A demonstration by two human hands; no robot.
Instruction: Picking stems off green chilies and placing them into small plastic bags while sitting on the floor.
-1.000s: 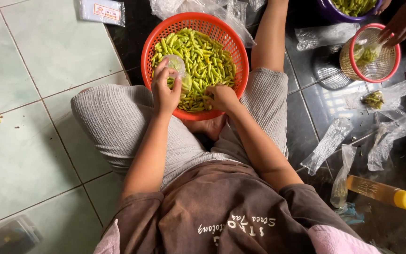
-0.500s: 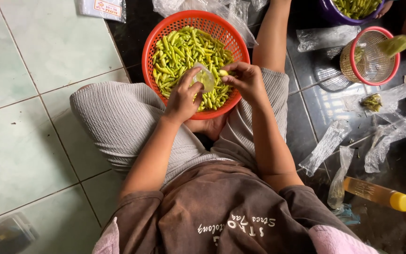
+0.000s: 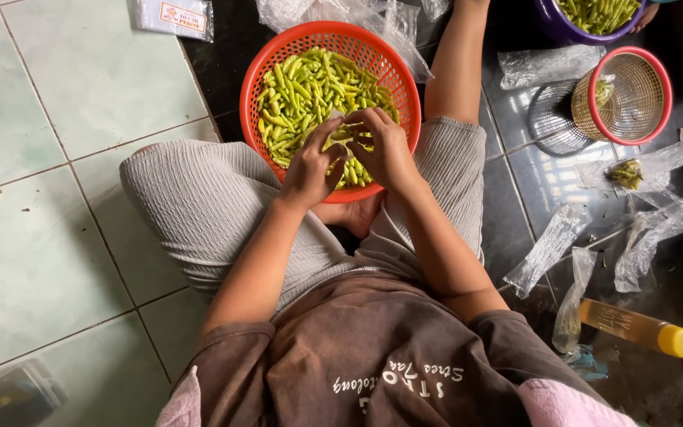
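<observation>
Item: green chillies (image 3: 302, 87), heaped in the red basket (image 3: 258, 71) on my lap, long axes every way. My left hand (image 3: 310, 168) and right hand (image 3: 385, 150), fingers curled, meet over the near side, pinching something small between them; I cannot tell what. Both equally near.

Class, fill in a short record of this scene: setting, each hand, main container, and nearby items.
Setting: person seated on a tiled floor
Left hand: in the green chillies, fingers bent
Right hand: beside it, touching the chillies
Grip: contents unclear
Main container: orange basket on the lap
Nearby: small red-rimmed basket, plastic bags, yellow-capped bottle
</observation>
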